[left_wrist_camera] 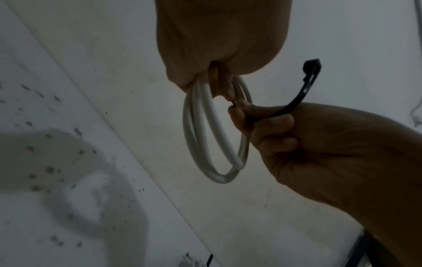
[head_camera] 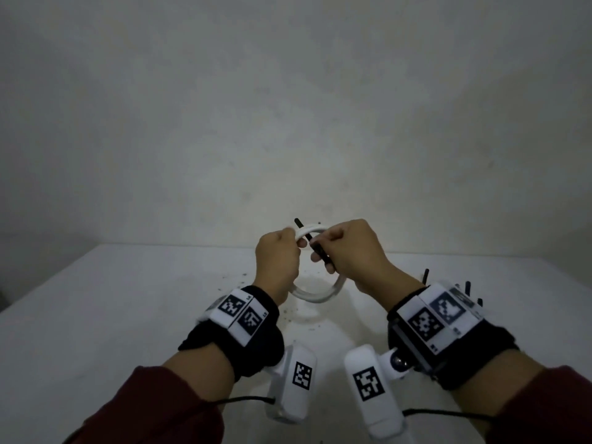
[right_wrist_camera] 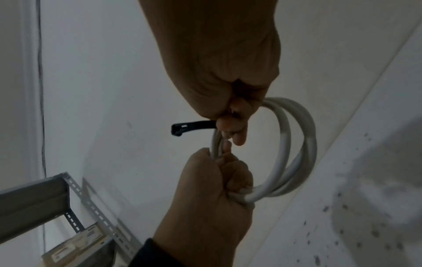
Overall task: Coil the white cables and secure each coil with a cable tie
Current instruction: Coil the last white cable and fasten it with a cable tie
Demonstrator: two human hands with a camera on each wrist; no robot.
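Note:
A white cable coil point(head_camera: 317, 295) of a few loops hangs in the air above the table. My left hand point(head_camera: 288, 241) grips the coil's top in a fist. Its fingers point(left_wrist_camera: 194, 79) curl round the loops point(left_wrist_camera: 194, 144). My right hand point(head_camera: 323, 248) pinches a black cable tie point(head_camera: 321, 253) right beside the left hand, across the coil's top. In the right wrist view the tie's head point(right_wrist_camera: 180, 129) sticks out to the left of the right hand's fingertips point(right_wrist_camera: 230, 124), and the left hand point(right_wrist_camera: 223, 162) holds the coil point(right_wrist_camera: 283, 144) just below. The tie point(left_wrist_camera: 306, 90) is open, not looped shut.
The white table point(head_camera: 128, 299) carries dark specks under the hands and ends at a bare wall. Several spare black cable ties point(head_camera: 467, 288) lie behind my right wrist. A grey metal shelf frame point(right_wrist_camera: 34, 195) stands off to the left of the table.

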